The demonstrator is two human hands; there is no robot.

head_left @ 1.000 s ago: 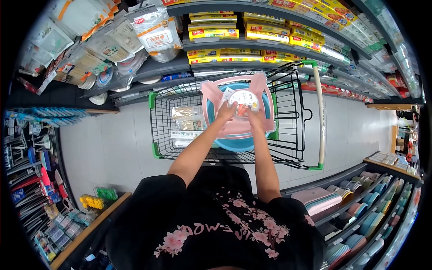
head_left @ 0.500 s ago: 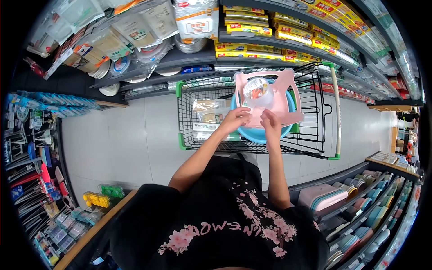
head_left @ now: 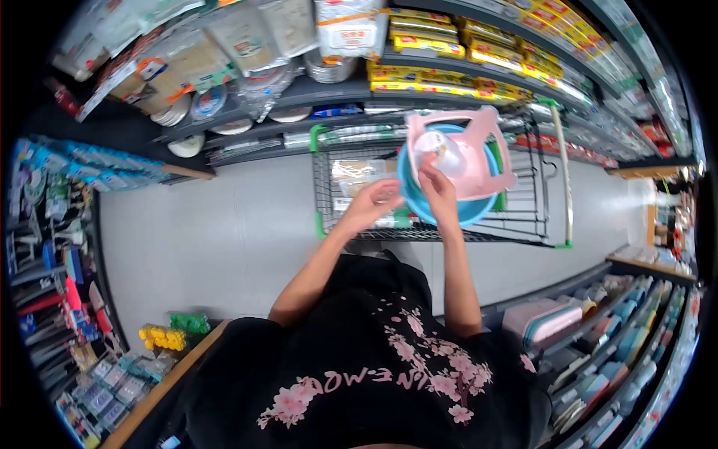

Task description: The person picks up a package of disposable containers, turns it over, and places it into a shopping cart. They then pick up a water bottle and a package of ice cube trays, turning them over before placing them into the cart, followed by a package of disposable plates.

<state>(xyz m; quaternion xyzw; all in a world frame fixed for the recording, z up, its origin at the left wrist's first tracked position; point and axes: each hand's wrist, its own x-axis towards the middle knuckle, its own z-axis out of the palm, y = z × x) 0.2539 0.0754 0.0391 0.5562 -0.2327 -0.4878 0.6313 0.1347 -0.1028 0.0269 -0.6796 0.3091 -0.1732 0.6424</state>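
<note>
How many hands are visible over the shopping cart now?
2. The left hand hovers open above the packets in the cart; the right hand is at the clear round container on the pink stool. No other hand shows.

The right hand [head_left: 437,188] touches a clear round tub [head_left: 441,152] on a pink stool [head_left: 486,161], which sits in a blue basin [head_left: 419,208] in the shopping cart [head_left: 523,217]; the left hand [head_left: 378,200] hovers spread just beside, over flat packets [head_left: 350,173]
</note>
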